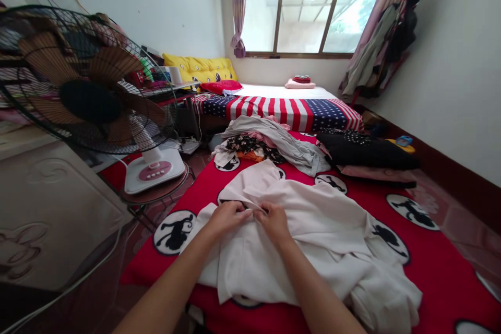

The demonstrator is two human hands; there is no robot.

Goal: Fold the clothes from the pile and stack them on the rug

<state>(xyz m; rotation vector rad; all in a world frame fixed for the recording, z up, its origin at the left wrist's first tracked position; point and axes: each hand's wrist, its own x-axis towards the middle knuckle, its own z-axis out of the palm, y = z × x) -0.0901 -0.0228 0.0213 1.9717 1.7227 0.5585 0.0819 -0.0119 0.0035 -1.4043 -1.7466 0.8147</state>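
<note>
White garment (313,229) spread across red blanket (438,266) w/ black figure prints, right in front of us. Left hand (227,216) & right hand (274,222) side by side at its near-left part, fingers of both pinched shut on a fold of the fabric. Beyond it: heap of mixed clothes (270,146), black folded item (364,151) to the right. Standing fan (82,83) off left. Flag-pattern bedding (285,109) further back.
</note>
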